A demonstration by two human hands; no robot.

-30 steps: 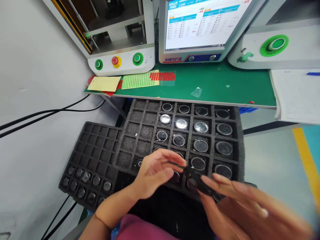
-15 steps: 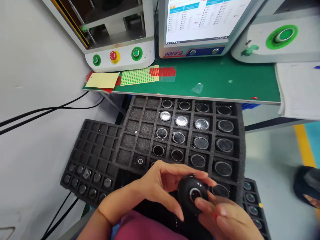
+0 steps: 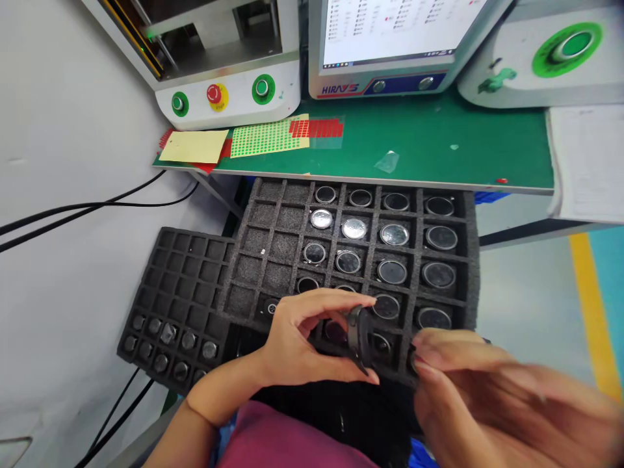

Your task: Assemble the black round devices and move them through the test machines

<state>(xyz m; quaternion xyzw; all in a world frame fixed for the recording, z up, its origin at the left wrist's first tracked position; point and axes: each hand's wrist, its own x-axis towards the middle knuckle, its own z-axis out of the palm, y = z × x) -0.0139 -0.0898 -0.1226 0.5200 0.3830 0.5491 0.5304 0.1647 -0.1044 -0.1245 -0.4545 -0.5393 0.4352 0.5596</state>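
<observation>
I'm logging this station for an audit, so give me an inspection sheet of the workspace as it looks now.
Surface: green bench mat, with a foam tray below its front edge.
Job's things: round black part, held on edge above the tray; glass-faced discs fill the tray's right cells.
Clutter: sticker sheets, yellow paper.
Grips: left hand pinches the part; right hand blurred, beside it.
Cables: black cables along the wall.
Surroundings: monitor, button panel.
</observation>
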